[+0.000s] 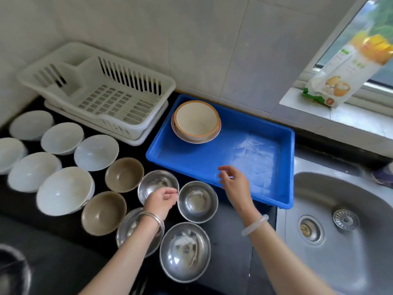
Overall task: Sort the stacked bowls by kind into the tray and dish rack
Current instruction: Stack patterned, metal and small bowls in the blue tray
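Note:
A blue tray (265, 186) lies on the dark counter with cream bowls with brown rims (196, 120) stacked in its far left corner. A white dish rack (100, 90) stands empty at the back left. Several white bowls (96, 152) fill the left side, two brown bowls (124, 174) sit beside them, and several steel bowls (197, 201) lie in front. My left hand (161, 200) hovers with loosely curled fingers over a steel bowl (157, 182), holding nothing. My right hand (232, 179) hangs relaxed over the tray's near edge, empty.
A steel sink (340, 220) with a drain lies to the right of the tray. A food package (348, 67) leans on the window sill at the back right. Tiled wall runs behind the rack and tray.

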Tool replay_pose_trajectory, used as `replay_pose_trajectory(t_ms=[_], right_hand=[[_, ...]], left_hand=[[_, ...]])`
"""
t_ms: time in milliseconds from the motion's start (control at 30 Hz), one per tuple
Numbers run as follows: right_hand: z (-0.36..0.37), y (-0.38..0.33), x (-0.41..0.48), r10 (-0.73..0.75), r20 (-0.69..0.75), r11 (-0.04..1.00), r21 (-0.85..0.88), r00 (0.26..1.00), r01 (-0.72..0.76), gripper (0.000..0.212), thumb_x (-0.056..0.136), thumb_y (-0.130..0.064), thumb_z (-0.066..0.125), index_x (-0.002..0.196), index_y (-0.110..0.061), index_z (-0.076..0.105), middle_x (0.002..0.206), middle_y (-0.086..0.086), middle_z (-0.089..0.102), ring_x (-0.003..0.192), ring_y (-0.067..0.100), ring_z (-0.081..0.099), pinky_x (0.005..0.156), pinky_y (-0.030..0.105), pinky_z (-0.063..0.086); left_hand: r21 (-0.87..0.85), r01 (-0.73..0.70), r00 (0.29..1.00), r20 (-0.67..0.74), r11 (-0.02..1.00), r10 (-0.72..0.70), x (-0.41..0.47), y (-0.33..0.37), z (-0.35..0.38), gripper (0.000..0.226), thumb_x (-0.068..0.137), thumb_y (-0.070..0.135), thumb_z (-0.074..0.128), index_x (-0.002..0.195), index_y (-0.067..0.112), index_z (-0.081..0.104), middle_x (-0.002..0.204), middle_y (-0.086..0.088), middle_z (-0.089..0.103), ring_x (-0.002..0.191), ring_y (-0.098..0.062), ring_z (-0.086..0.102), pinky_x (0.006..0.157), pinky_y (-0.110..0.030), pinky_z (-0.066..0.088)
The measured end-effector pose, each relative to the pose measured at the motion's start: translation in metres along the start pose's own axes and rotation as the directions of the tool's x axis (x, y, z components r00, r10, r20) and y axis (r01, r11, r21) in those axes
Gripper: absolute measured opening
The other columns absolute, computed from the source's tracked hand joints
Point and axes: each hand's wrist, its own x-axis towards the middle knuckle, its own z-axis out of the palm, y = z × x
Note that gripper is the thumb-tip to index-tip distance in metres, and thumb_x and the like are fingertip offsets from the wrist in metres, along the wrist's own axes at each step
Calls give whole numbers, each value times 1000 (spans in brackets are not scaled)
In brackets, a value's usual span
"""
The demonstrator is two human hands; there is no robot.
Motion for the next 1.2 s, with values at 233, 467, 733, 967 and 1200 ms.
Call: replay_pose_trajectory(t_ms=[233,467,733,967,1200], right_hand=[[9,52,-45,171,162,959,-254,972,-126,28,91,-26,54,117,-18,55,88,-6,60,81,14,60,68,26,48],[13,52,-45,233,121,972,-4,965,-234,18,90,-6,52,86,-18,66,87,5,67,75,13,66,58,17,57],[-25,45,-56,206,53,979,-1,977,-206,25,82,-6,53,76,-23,70,67,-5,71,58,7,69,71,34,61],[-56,40,-61,176,-15,984,-3,984,-176,16,78,-13,59,69,-16,72,65,-5,71,68,11,71,79,38,60],[-55,52,-76,175,-48,972,-148,983,-180,14,77,-16,65,67,-25,69,66,-6,71,67,12,69,75,37,60]], left_hand=[[278,-34,998,63,960,17,-26,-31,5,24,77,2,66,101,7,68,103,-11,70,98,-18,64,89,-26,46],[509,-95,991,133,855,31,-24,-32,8,18,79,3,62,88,15,72,95,-3,73,91,-15,66,87,-26,50],[538,-116,991,123,835,58,-20,-28,14,12,79,16,67,89,16,73,88,-3,74,79,-14,63,69,-19,43],[309,-60,997,56,949,45,-13,-20,35,10,79,8,68,87,12,71,88,-5,71,91,-22,66,86,-33,52],[56,59,997,40,997,-61,-8,-23,47,14,80,2,64,89,12,68,99,-13,70,95,-27,65,91,-42,52]])
